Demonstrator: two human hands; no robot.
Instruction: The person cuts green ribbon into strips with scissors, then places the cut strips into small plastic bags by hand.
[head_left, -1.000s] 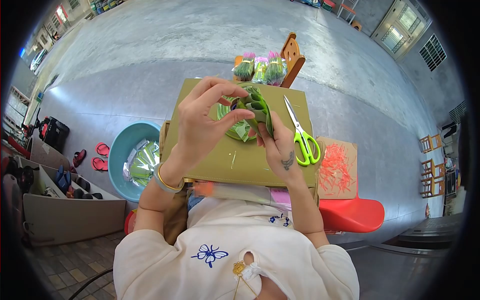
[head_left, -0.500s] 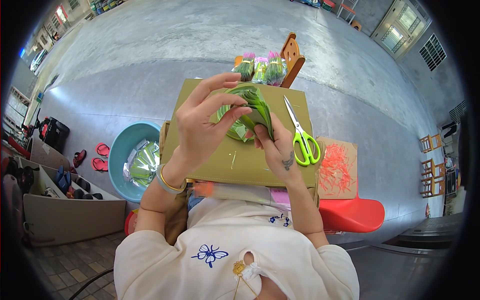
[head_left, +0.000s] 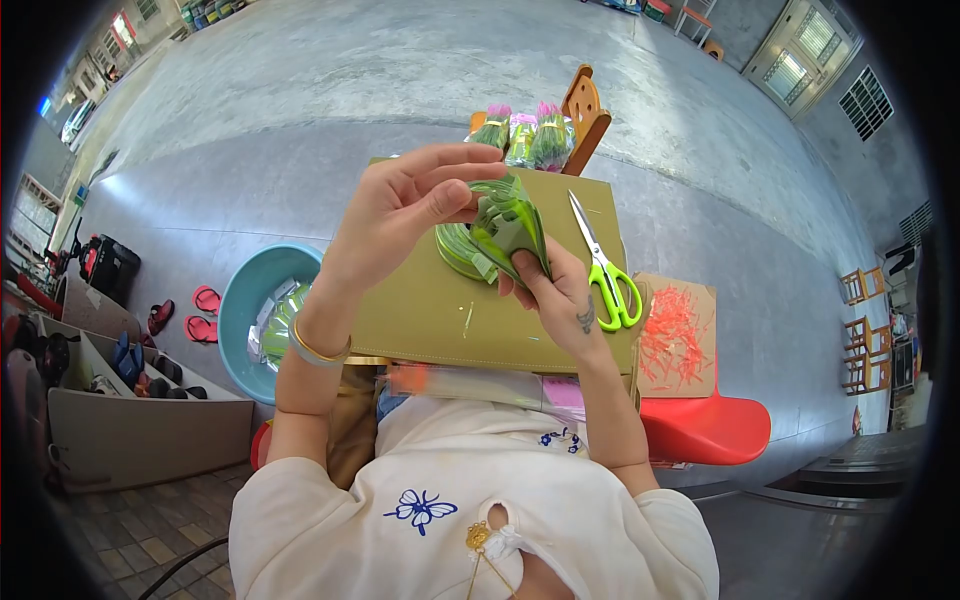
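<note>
My right hand [head_left: 555,290] grips a folded bundle of flat green leaf-like strips [head_left: 510,228] by its lower end, thumb on the near face, above the table. My left hand [head_left: 405,205] is raised at the bundle's left side with its fingers stretched out over the upper strips; some fingertips are hidden behind them. Just beneath lies a round coil of similar green strips [head_left: 458,250], partly covered by the hands. Scissors with lime-green handles [head_left: 612,292] rest to the right, blades pointing away from me.
The olive table mat [head_left: 430,330] carries small scraps. Orange-red shreds [head_left: 675,340] lie on cardboard over a red chair [head_left: 715,430]. A blue basin [head_left: 232,320] with wrapped green pieces stands left. Behind the table, pink-tipped green bundles [head_left: 548,135] sit on a wooden chair [head_left: 588,125].
My left hand has shifted slightly left, its thumb coming off the front of the strips and its fingers straightening. The bundle in my right hand has turned and bunched a little.
</note>
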